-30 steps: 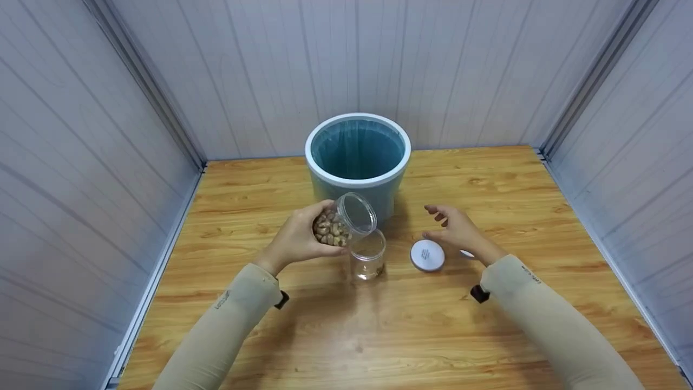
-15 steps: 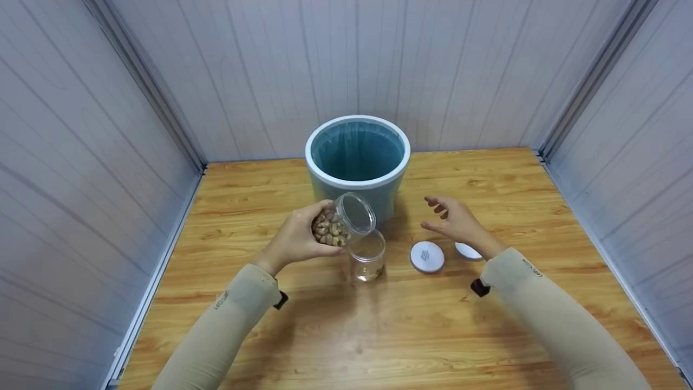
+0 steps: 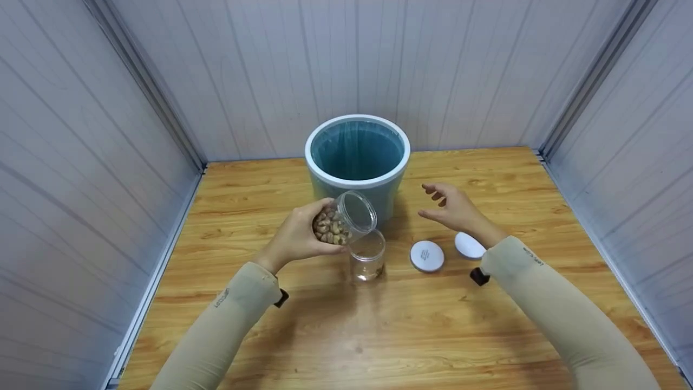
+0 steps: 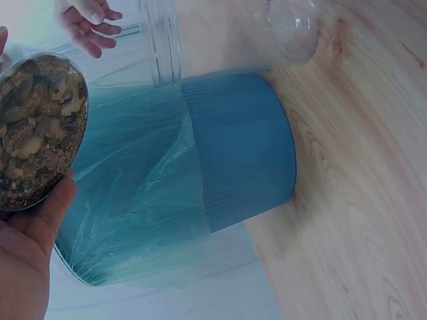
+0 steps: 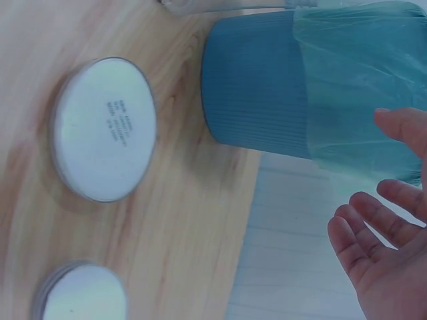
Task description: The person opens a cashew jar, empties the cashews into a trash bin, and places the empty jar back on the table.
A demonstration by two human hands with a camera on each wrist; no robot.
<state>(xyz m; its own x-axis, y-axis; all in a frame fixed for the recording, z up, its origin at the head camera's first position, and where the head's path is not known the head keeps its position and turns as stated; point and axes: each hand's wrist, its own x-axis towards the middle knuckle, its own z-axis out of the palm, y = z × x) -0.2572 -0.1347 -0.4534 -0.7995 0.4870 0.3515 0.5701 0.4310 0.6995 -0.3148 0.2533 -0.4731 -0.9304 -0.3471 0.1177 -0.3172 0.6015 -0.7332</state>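
Note:
My left hand grips a clear plastic jar part-filled with brown, nut-like pieces. This jar is lidless and tilted, its mouth facing right, over a second clear jar that stands upright on the table. Through the tilted jar's base, the left wrist view shows the brown pieces and fine crumbs. My right hand hovers to the right, fingers loosely bent, holding nothing. Below it on the table are a white lid with printed text and another white lid, which the forearm partly covers.
A blue-green bin with a pale rim and a plastic liner stands just behind the jars. Pale panel walls enclose the wooden table at the back and on both sides.
My right hand has moved up and away from the lids, uncovering more of the right-hand lid. My left hand and the tilted jar stay nearly still.

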